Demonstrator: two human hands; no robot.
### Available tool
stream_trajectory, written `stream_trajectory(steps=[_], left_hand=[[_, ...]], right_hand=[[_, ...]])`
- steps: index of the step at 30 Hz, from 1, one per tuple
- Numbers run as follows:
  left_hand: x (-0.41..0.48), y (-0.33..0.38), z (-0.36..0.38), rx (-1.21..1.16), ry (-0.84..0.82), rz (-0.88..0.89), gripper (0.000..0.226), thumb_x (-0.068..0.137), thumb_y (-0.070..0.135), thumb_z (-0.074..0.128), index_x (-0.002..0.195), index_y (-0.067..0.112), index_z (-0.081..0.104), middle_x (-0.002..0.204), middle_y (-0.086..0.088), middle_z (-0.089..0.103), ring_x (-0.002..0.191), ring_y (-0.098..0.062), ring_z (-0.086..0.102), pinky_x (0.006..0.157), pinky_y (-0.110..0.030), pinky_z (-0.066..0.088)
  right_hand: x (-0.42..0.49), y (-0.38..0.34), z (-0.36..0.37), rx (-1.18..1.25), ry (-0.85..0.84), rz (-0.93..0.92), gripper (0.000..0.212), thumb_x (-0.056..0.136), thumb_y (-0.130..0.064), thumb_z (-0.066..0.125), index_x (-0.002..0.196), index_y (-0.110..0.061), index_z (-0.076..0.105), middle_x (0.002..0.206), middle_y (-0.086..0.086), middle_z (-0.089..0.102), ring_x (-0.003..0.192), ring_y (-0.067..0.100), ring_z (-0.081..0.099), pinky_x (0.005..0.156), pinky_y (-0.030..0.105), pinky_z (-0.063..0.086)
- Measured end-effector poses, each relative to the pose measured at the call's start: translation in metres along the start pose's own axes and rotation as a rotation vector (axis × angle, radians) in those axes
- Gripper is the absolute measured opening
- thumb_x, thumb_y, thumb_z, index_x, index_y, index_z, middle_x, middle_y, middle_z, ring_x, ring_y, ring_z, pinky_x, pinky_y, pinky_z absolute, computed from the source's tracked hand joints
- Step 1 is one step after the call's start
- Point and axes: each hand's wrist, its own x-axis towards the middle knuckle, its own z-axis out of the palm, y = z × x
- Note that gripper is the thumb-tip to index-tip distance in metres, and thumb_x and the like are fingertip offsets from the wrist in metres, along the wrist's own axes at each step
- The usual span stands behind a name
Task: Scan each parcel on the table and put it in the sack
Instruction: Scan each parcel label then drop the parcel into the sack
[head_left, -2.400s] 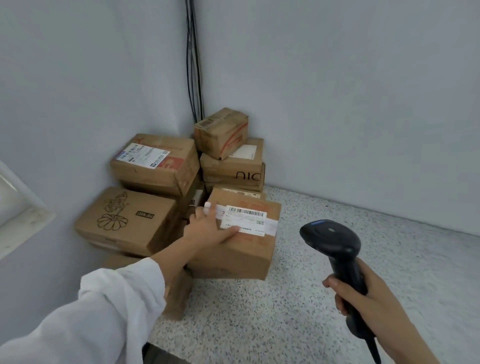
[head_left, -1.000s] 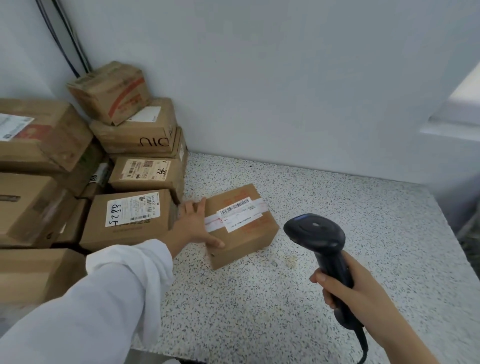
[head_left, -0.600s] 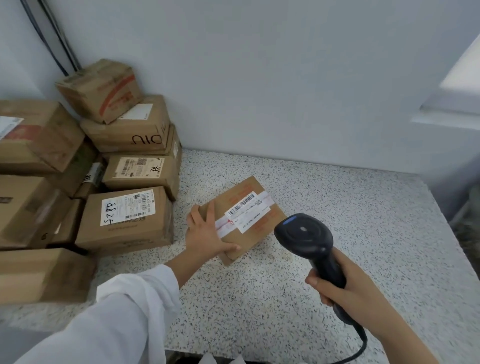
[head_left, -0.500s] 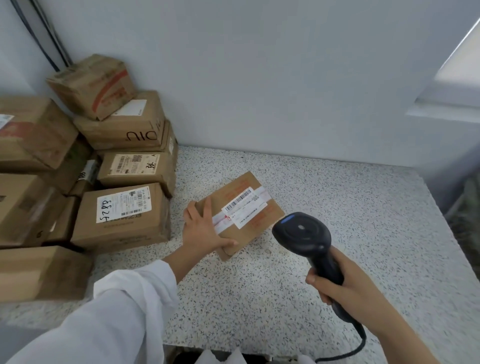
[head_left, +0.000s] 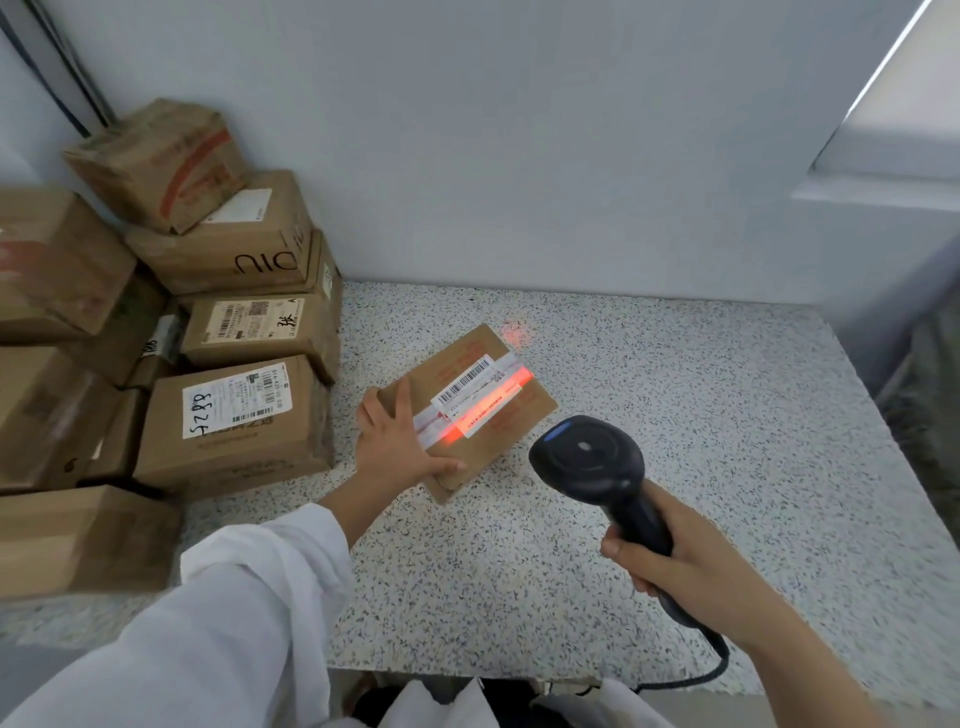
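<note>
Left hand (head_left: 394, 441) lies flat on the box (head_left: 470, 408) — stiff, likely light; grip 2 opposite sides. Right hand (head_left: 691, 569) grips scanner (head_left: 589, 460).

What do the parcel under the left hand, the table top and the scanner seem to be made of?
The parcel looks like matt brown cardboard, with a white paper label stuck on top. The table top seems to be smooth speckled stone or terrazzo, perhaps a laminate. The scanner looks like black moulded plastic with a slight sheen.
</note>
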Motion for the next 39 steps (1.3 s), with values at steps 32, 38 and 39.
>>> stream_trajectory(steps=[32,38,39], left_hand=[[-0.004,0.005,-0.007,0.128,-0.045,0.090,0.141,0.056,0.071,0.073,0.148,0.009,-0.013,0.155,-0.018,-0.011,0.142,-0.036,-0.019,0.116,-0.049,0.009],[0.006,0.016,-0.014,0.225,-0.275,0.150,0.149,0.053,0.069,0.076,0.144,0.015,-0.029,0.152,-0.014,-0.030,0.138,-0.038,-0.028,0.110,-0.057,0.024],[0.011,0.018,-0.015,0.228,-0.343,0.144,0.150,0.053,0.069,0.077,0.143,0.015,-0.031,0.150,-0.013,-0.034,0.137,-0.038,-0.030,0.110,-0.059,0.021]], right_hand=[[-0.008,-0.008,-0.003,0.018,0.010,-0.061,0.019,0.081,-0.009,0.069,0.091,-0.019,0.056,0.070,-0.002,0.063,0.053,0.005,0.054,0.056,0.021,0.048],[-0.011,-0.006,-0.007,0.024,0.024,-0.042,0.023,0.082,-0.010,0.069,0.096,-0.023,0.055,0.072,0.000,0.064,0.055,0.009,0.054,0.059,0.025,0.048],[-0.012,-0.006,-0.008,0.029,0.030,-0.039,0.023,0.082,-0.008,0.068,0.096,-0.021,0.055,0.072,0.000,0.064,0.055,0.009,0.054,0.059,0.025,0.048]])
